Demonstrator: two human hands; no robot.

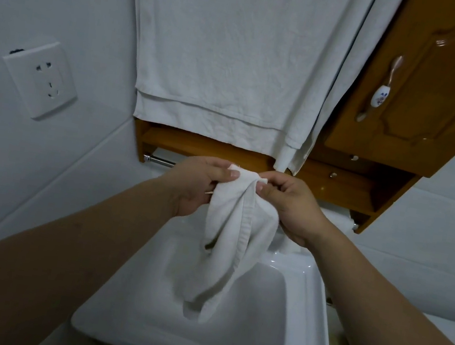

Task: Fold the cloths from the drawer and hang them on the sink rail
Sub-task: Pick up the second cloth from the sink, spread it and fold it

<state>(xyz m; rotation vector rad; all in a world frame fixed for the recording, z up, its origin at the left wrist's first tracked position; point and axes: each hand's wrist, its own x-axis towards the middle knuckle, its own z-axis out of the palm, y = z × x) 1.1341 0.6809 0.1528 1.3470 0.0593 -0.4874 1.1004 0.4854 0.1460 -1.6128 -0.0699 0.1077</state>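
Nearest, the white sink [112,330] lies under both forearms. Above its basin the small white cloth [236,233] hangs bunched. The left hand [197,185] pinches its top edge at nine o'clock and the right hand [289,209] pinches at three o'clock, fingers curled on the hem. The folding step looks to be in hand, the cloth not yet flat. Next, the corners likely need spreading and matching. Beyond, at twelve o'clock, the rail [159,160] waits under the large towels [233,54] and wooden cabinet [429,94].
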